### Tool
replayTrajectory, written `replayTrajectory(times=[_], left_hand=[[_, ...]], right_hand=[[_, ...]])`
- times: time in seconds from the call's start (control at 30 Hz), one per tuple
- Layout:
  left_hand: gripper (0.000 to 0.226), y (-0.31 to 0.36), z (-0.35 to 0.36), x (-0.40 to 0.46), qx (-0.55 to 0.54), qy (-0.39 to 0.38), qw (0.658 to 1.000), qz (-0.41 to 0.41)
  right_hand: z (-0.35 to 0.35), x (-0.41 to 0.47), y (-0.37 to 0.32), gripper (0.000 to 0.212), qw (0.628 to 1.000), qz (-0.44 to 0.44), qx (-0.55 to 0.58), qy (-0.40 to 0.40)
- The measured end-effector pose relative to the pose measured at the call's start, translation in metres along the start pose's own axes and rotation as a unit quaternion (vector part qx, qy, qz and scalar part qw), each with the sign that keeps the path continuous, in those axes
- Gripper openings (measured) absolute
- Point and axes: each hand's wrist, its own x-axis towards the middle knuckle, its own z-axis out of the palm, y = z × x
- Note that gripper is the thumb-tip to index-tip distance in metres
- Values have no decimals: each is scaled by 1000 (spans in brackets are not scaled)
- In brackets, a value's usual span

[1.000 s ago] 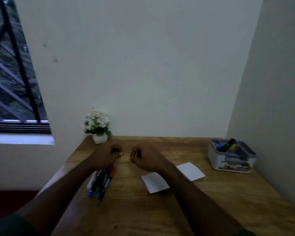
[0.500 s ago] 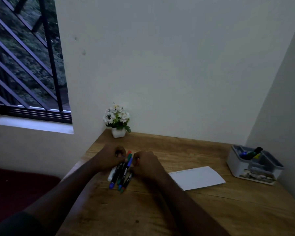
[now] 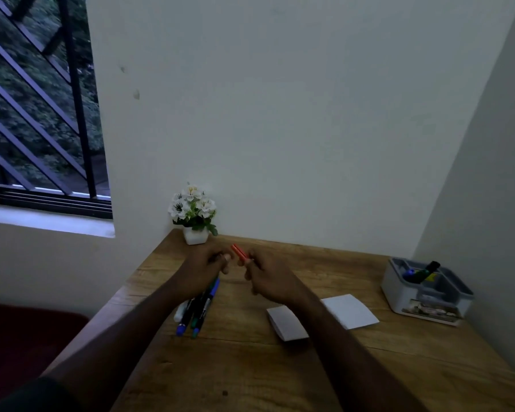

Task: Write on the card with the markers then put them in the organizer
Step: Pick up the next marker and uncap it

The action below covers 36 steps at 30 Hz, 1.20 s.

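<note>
Red marker [image 3: 240, 254]: held up off the desk in the right hand [image 3: 269, 281], its red end tilted up and to the left, toward the left hand.
Right hand: fingers curled round the lower part of the red marker; how much of the marker sits inside the fist cannot be made out (the light is dim).
Left hand [image 3: 204, 267]: fingers curled round the upper ends of a bundle of markers [image 3: 197, 307], with the thumb tip just beside the red marker's raised end; whether it touches that end cannot be told.
Bundle of markers: several dark barrels fan down and to the left below the left hand, with blue and green tips at the low end and a white piece alongside; the low ends lie close to the desk top.
Hands together: close to each other near the middle of the desk, a small gap between the knuckles.
Card [image 3: 350, 310]: a white card lying flat on the desk, to the right of the right forearm, which crosses over it and hides its middle (a second white patch shows on the forearm's left).
Organizer [image 3: 428, 304]: a grey and white box with compartments at the right edge of the desk by the side wall, well apart from the hands; a dark marker with green on it and something blue stand in a rear compartment.
Desk [image 3: 250, 370]: wooden, pushed into a corner of two pale walls.
Flower pot [image 3: 194, 215]: white flowers in a small white pot at the desk's back left corner, just beyond the left hand.
Window [image 3: 36, 108]: upper left, with dark diagonal bars and foliage behind.
</note>
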Motion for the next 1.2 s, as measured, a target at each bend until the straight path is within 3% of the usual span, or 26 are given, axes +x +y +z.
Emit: replayTrajectory(times=[0.1, 0.23, 0.37, 0.53, 0.63, 0.7, 0.8, 0.87, 0.93, 1.07, 1.13, 1.2], left_hand=[[27, 19, 20, 4, -83, -2, 996, -33], [25, 35, 50, 6, -101, -58, 993, -16], [13, 43, 80, 12, -116, -71, 991, -8], [15, 44, 109, 19, -119, -79, 990, -2], [26, 39, 119, 28, -120, -21, 992, -33], [27, 31, 124, 37, -98, 10, 994, -50], [21, 18, 134, 41, -43, -14, 997, -58], [21, 12, 141, 41, 35, -38, 998, -47], [23, 9, 143, 41, 119, -55, 991, -34], [25, 17, 139, 37, 184, -84, 979, 6], [42, 22, 137, 33, 166, -134, 977, 3], [64, 27, 135, 28, 175, -223, 959, -2]], right_hand=[[-16, -7, 26, 31, 990, -72, -117, 23], [-32, -24, 64, 26, 959, -128, -233, 96], [-44, -39, 92, 30, 940, -118, -293, 126], [-49, -51, 118, 38, 933, -100, -301, 168], [-65, -54, 128, 35, 943, -83, -261, 188], [-78, -58, 134, 46, 957, -86, -184, 205], [-84, -59, 148, 46, 967, -71, -27, 245], [-82, -57, 150, 39, 957, -26, 133, 257], [-82, -58, 147, 33, 945, -9, 219, 243], [-78, -59, 142, 14, 965, -19, 154, 211], [-72, -61, 142, 20, 972, -43, 103, 206], [-68, -64, 138, 34, 970, 17, 131, 204]])
